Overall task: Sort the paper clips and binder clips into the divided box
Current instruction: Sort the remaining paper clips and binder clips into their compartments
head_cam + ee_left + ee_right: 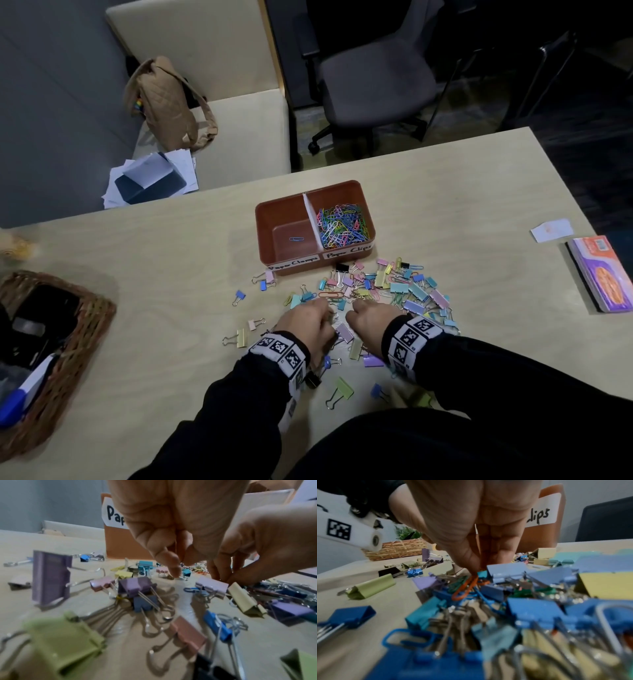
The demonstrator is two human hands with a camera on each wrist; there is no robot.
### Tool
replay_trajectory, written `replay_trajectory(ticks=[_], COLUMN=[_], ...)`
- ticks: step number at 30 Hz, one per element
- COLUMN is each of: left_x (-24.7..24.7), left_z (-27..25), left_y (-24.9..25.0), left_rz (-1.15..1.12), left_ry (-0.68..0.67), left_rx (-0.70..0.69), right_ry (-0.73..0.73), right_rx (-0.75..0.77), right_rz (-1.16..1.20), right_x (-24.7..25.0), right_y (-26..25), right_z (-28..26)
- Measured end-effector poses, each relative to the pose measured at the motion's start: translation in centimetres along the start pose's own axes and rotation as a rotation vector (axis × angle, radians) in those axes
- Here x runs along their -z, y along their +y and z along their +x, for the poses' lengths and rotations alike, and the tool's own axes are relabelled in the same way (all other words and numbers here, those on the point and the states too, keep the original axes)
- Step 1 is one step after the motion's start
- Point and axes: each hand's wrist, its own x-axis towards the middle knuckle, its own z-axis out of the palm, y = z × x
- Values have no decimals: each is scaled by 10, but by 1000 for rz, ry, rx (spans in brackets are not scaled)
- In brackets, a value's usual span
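Head view: divided box [270, 219] sits on the table [462, 192], labels on its near wall. Its right compartment is full of coloured paper clips [342, 224]; the left one holds a single blue paper clip [295, 238], which looks misfiled. Mixed pile of binder clips [418, 291] and loose clips lies just near of the box, spreading right. Left hand [306, 320] and right hand [371, 317] are knuckles-up side by side at the pile's near edge, fingers curled down into it. Wicker basket [89, 318] far left of the box, a packet [599, 277] far right.

Left wrist view: left hand's fingertips [173, 566] are bunched, tips down near a small silver clip; whether it is pinched I cannot tell, blur. Right hand works just beside. Purple binder clip [135, 586] and pink binder clip [188, 634] lie nearer the camera than the box.

Right wrist view: right hand's thumb and fingers press together, pinching an orange paper clip [465, 588] tangled among blue binder clips [532, 609], near of the box's "clips" label.

Step, as I judge it: picking paper clips out of the pile. Do it well: lift the orange clip straight up and shake it free of the wire handles, so that no binder clip rides along; drop it right of the divider, and move the stray blue one there too.
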Motion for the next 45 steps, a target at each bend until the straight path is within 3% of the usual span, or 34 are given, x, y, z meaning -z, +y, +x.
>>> replay_trajectory(ticks=[4,10,17,19,23,26,28,32,35,40,45], left_x=[2,30,94,101,108,114,118,116,107,96,104], left_z=[-4,0,50,58,68,81,91,116,126,139,134], left_y=[-2,9,36,36,9,-22,-32,-28,-22,-20,-12], left_rz=[-46,-306,-424,-412,-354,-214,-60,196,333,410,400], left_ry=[-88,166,366,402,507,363,193,-113,-299,-432,-377], left_rx=[21,4,-11,-15,54,185,196,170,210,229,173], right_ry=[-48,-30,-30,63,457,744,803,568,525,515,488], right_rx=[-45,-114,-123,-175,-257,-253,-245,-221,-176,-177,-191], right_rz=[22,109,118,223,485,604,612,385,269,262,146], right_x=[3,3,6,9,32,67,84,84,69,62,60], right_y=[-6,-4,2,7,22,31,38,40,36,39,44], right_z=[2,2,2,0,-5,0,9,25,27,30,32])
